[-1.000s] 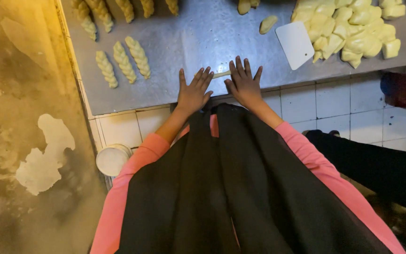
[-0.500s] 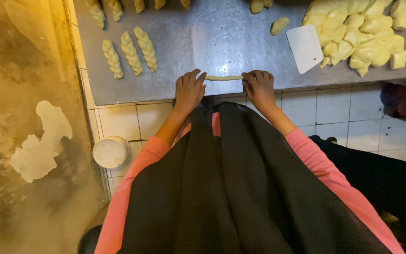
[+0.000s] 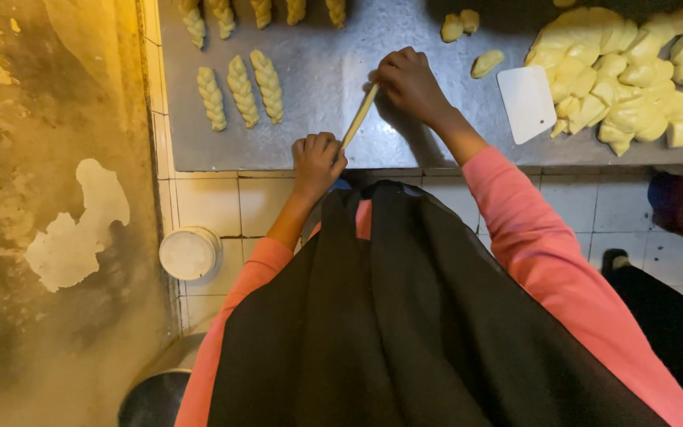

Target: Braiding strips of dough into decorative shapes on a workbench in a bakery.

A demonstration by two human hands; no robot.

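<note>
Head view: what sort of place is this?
Probably a bakery work area: a metal counter holds braided dough pieces, a pile of cut dough and a white scraper.

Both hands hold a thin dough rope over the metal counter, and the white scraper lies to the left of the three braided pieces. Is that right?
Not quite. The head view shows the white scraper lying right of the hands, beside the pile of cut dough, far from the three braided pieces. The rest holds: left hand and right hand hold the dough rope over the metal counter.
</note>
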